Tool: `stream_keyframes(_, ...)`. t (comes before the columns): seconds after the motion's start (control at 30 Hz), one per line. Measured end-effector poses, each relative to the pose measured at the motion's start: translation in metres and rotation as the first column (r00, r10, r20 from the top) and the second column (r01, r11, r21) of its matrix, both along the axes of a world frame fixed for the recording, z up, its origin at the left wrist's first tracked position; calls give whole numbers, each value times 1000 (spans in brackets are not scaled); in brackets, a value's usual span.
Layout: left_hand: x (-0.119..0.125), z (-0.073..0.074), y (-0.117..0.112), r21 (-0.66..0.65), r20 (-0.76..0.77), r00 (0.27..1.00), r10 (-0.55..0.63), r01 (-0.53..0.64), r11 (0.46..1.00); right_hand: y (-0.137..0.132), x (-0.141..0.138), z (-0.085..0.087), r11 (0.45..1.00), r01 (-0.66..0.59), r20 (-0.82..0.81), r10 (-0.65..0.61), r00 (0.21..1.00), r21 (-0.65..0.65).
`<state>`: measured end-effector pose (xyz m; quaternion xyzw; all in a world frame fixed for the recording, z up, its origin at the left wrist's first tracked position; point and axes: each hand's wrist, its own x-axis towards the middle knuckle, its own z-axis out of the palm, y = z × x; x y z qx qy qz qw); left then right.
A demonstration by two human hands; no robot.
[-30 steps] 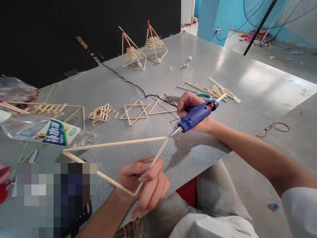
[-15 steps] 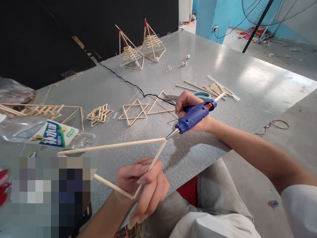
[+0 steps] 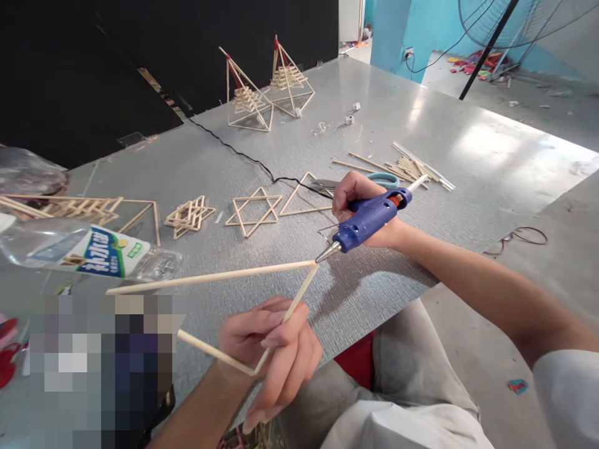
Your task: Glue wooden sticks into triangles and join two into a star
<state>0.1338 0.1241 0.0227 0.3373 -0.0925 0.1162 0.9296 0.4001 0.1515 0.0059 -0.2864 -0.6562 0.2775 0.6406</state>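
My left hand (image 3: 271, 349) is closed around one side of a large frame of thin wooden sticks (image 3: 210, 276), held up above the silver table (image 3: 468, 162). My right hand (image 3: 360, 209) grips a blue hot glue gun (image 3: 369, 218). Its metal nozzle touches the frame's right corner, where two sticks meet. A black cord runs from the gun across the table.
Flat stick stars (image 3: 254, 211) and a stick triangle (image 3: 304, 196) lie mid-table, loose sticks (image 3: 407, 167) and blue-handled scissors (image 3: 381, 181) behind the gun. Two stick pyramids (image 3: 266, 87) stand at the back. A plastic water bottle (image 3: 88, 249) lies at left.
The glue gun's nozzle has come down from just above the frame's corner onto it. The left hand has kept its hold on the frame.
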Motion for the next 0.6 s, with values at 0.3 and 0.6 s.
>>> stream_keyframes(0.3, 0, 0, 0, 2, -16, 1000, -1, 1, 1000, 0, 0, 0, 1000, -4, -21, 4, 1000, -9)
stream_keyframes(0.6, -2, -1, 0, -23, -43, 999, 2, -3, 1000, 0, 1, 1, 999, 21, -3, -21, 1000, -33)
